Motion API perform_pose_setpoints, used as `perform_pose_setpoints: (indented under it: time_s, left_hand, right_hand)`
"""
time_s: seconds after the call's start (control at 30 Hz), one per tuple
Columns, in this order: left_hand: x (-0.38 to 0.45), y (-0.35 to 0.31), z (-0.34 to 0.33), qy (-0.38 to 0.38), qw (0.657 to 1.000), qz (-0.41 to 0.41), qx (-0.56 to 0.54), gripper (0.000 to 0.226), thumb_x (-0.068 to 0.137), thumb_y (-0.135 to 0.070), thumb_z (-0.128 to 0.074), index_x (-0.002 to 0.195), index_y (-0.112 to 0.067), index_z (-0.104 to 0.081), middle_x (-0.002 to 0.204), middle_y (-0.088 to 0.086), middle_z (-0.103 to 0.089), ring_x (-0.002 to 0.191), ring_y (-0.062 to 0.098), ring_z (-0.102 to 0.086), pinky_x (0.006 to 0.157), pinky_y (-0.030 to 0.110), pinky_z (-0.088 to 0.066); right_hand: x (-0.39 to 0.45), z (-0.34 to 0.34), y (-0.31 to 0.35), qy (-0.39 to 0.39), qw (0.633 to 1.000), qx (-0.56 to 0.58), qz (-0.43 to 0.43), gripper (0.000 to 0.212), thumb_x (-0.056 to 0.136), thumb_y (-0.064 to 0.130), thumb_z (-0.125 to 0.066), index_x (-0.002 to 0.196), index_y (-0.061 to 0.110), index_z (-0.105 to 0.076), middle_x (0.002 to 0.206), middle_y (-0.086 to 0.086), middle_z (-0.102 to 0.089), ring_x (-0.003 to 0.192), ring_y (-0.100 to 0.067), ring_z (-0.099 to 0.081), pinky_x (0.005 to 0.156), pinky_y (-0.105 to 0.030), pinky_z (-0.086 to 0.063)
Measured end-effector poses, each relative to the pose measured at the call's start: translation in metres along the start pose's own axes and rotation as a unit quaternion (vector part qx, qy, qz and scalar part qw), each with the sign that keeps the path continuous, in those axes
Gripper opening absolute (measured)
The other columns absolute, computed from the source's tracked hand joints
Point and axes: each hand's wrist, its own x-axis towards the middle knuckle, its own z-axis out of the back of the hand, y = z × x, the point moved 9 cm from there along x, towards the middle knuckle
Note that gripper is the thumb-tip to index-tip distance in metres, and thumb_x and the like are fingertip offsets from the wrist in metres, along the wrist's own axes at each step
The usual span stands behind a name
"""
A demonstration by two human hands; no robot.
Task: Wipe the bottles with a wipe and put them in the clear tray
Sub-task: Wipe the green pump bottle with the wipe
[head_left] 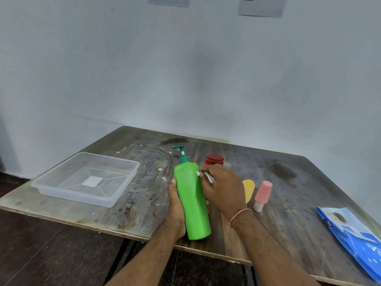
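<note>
I see a red-capped jar point(214, 159) right behind my right hand point(223, 189), and the hand hides its lower part. A yellow thing point(248, 189) pokes out beside that hand; I cannot tell what it is. Next to it stands a pink bottle point(262, 195), leaning a little. A blue wipe pack point(353, 237) lies flat at the right edge, well apart from the rest. The clear tray point(86, 178) sits on the left side with nothing in it.

My left hand point(175, 211) wraps its fingers around the green pump bottle point(191, 201) and holds it tilted over the near edge of the table. The pump point(179, 148) points up and away from me. My right hand pinches a small white wipe point(206, 176) and presses it on the bottle's upper right side.

The wooden table point(299, 182) is dark, scratched and dotted with white spots and stains. Behind it is a pale wall point(185, 69) with paper sheets point(260, 6) stuck near the top. The floor point(41, 244) below is dark.
</note>
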Motion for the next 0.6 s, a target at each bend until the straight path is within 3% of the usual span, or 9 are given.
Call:
perform_pose_setpoints:
  time_s: [0.13, 0.27, 0.4, 0.6]
  left_hand:
    - [0.000, -0.001, 0.003, -0.004, 1.000, -0.005, 0.001, 0.093, 0.079, -0.087, -0.039, 0.104, -0.008, -0.080, 0.089, 0.028, -0.071, 0.069, 0.036, -0.068, 0.066, 0.041, -0.057]
    - [0.001, -0.001, 0.002, -0.007, 1.000, -0.007, 0.001, 0.089, 0.077, -0.086, -0.040, 0.105, -0.013, -0.082, 0.095, 0.026, -0.073, 0.074, 0.037, -0.069, 0.070, 0.043, -0.056]
    - [0.002, 0.000, 0.001, 0.003, 1.000, -0.005, 0.002, 0.099, 0.063, -0.093, -0.052, 0.108, -0.009, -0.080, 0.092, 0.027, -0.072, 0.071, 0.037, -0.068, 0.067, 0.042, -0.057]
    - [0.004, 0.001, 0.004, -0.002, 1.000, -0.009, -0.017, 0.086, 0.084, -0.084, -0.039, 0.113, -0.013, -0.080, 0.101, 0.024, -0.074, 0.083, 0.037, -0.070, 0.078, 0.045, -0.056]
  right_hand:
    - [0.007, -0.008, 0.006, 0.005, 0.999, 0.037, -0.002, 0.021, 0.101, 0.033, -0.067, 0.115, 0.027, -0.080, 0.107, 0.012, -0.075, 0.093, -0.009, -0.068, 0.078, -0.035, -0.060]
    - [0.003, -0.007, 0.010, 0.010, 0.999, 0.041, 0.012, 0.024, 0.096, 0.037, -0.059, 0.106, 0.028, -0.079, 0.100, 0.014, -0.072, 0.087, -0.008, -0.066, 0.073, -0.037, -0.058]
    - [0.009, -0.006, 0.009, -0.013, 1.000, 0.014, -0.010, 0.030, 0.098, 0.042, -0.053, 0.109, 0.028, -0.078, 0.102, 0.012, -0.073, 0.086, -0.010, -0.066, 0.071, -0.039, -0.059]
    - [0.006, -0.008, 0.022, 0.003, 0.999, 0.026, 0.039, 0.021, 0.094, 0.038, -0.062, 0.100, 0.028, -0.079, 0.097, 0.014, -0.072, 0.085, -0.010, -0.067, 0.068, -0.038, -0.058]
